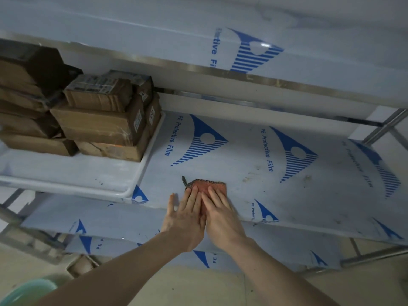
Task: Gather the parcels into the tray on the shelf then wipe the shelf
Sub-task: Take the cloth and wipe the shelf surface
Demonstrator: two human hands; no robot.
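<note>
The red cloth [206,186] lies flat on the shelf [254,164], close to the front edge. Both hands are on top of it. The left hand [187,219] has its fingers straight and a bit spread, with the thumb sticking out toward 10 o'clock. The right hand [220,215] lies just beside it, fingers straight and close together. Both press the cloth down flat. Neither hand pinches it.

At about 10 o'clock from the cloth sits the white tray [88,173]. The brown parcels [99,120] are piled up in it, some on top of others. So the gathering part looks done, and the wiping is the job now.

The shelf has a thin film [198,138] with blue marks on it. Some little dirty spots [306,178] show at about 3 o'clock from the cloth, well apart from it.

What could go wrong? If the hands push too hard, the film may wrinkle or tear. If the cloth slides toward 10 o'clock, it may bump the tray, and the tall pile may tip. The far spots may get missed, since they are a long reach away.
</note>
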